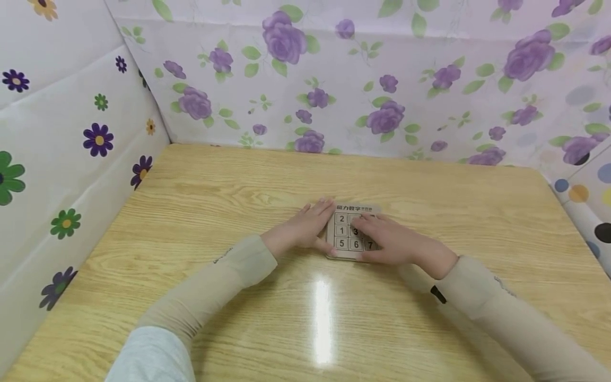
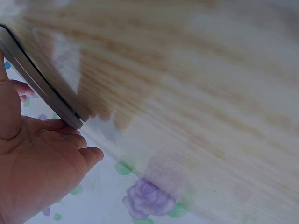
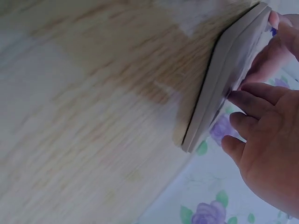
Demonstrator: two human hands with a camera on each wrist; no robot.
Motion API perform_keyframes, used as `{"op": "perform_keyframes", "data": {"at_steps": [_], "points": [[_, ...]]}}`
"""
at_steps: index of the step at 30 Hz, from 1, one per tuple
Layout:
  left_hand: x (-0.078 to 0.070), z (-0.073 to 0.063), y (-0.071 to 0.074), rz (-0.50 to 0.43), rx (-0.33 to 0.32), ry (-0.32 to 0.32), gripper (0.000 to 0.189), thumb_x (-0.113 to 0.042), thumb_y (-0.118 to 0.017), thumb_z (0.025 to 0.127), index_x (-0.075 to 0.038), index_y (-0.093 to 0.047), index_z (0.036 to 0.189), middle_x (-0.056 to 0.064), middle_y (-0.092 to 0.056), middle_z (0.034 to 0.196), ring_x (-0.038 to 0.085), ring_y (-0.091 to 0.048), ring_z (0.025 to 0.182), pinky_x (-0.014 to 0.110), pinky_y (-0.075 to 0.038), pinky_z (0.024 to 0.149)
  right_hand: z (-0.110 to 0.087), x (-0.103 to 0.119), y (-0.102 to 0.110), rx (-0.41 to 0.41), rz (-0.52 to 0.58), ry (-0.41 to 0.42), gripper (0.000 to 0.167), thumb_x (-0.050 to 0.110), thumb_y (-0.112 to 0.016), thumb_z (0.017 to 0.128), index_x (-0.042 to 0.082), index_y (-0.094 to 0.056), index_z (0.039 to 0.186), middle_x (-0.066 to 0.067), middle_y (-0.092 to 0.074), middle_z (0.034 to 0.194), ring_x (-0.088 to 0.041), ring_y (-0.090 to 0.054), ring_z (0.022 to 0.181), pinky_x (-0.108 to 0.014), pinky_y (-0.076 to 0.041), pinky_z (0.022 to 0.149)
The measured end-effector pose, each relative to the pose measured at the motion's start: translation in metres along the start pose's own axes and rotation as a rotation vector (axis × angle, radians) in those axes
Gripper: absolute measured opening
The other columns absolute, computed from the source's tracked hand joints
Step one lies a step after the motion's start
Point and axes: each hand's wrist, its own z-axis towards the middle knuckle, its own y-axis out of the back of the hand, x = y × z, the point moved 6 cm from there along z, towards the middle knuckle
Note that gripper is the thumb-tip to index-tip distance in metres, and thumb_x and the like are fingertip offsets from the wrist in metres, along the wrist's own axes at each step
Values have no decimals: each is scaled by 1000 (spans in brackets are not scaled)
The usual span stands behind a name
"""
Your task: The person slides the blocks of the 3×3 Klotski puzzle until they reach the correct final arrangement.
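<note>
A flat grey sliding number puzzle (image 1: 345,255) lies on the wooden table. Printed characters run along its top, and the tiles 2, 1, 3, 5, 6 and 7 show. My left hand (image 1: 307,225) holds the puzzle's left side, thumb at the lower corner and fingers at the upper one. Over the right part, my right hand (image 1: 393,239) reaches across with its fingertips on the upper tiles and its thumb near the bottom edge, hiding several squares. In the right wrist view, the fingers of the right hand (image 3: 271,140) extend to the puzzle's face (image 3: 233,70).
The wood-grain table (image 1: 229,175) reaches back to a curtain with purple flowers (image 1: 286,40). A white sheet with coloured flowers (image 1: 62,159) hangs at the left, and a dotted sheet (image 1: 589,196) at the right. Light glares on the table in front of the puzzle.
</note>
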Motion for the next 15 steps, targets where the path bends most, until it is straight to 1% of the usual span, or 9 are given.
{"op": "perform_keyframes", "data": {"at_steps": [3, 9, 12, 15], "points": [[1, -1, 1, -2, -6, 3, 119, -60, -71, 71, -3, -5, 153, 12, 0, 160, 25, 2, 148, 43, -1, 120, 1, -3, 0, 3, 9, -10, 74, 38, -63, 89, 0, -34, 146, -21, -34, 150, -42, -25, 140, -58, -18, 116], [0, -1, 2, -8, -6, 7, 119, -60, -71, 71, -4, -5, 153, 12, 0, 160, 25, 2, 148, 43, -1, 120, -11, -12, 4, 8, 0, -67, 73, 38, -62, 90, 0, -34, 146, -25, -31, 150, -44, -26, 139, -59, -18, 115], [0, -1, 2, -6, -6, 6, 119, -60, -71, 71, -4, -5, 153, 12, 0, 160, 25, 2, 148, 43, -1, 120, -16, -12, 5, -3, -22, -63, 73, 38, -62, 90, -1, -35, 145, -23, -34, 149, -43, -27, 139, -58, -18, 116], [0, 0, 1, -7, -4, 4, 119, -60, -71, 71, -4, -5, 153, 11, 1, 160, 25, 2, 148, 44, -1, 120, -19, -5, 5, -16, -33, -30, 74, 38, -64, 89, -1, -35, 145, -21, -36, 149, -42, -27, 139, -57, -19, 116]]}}
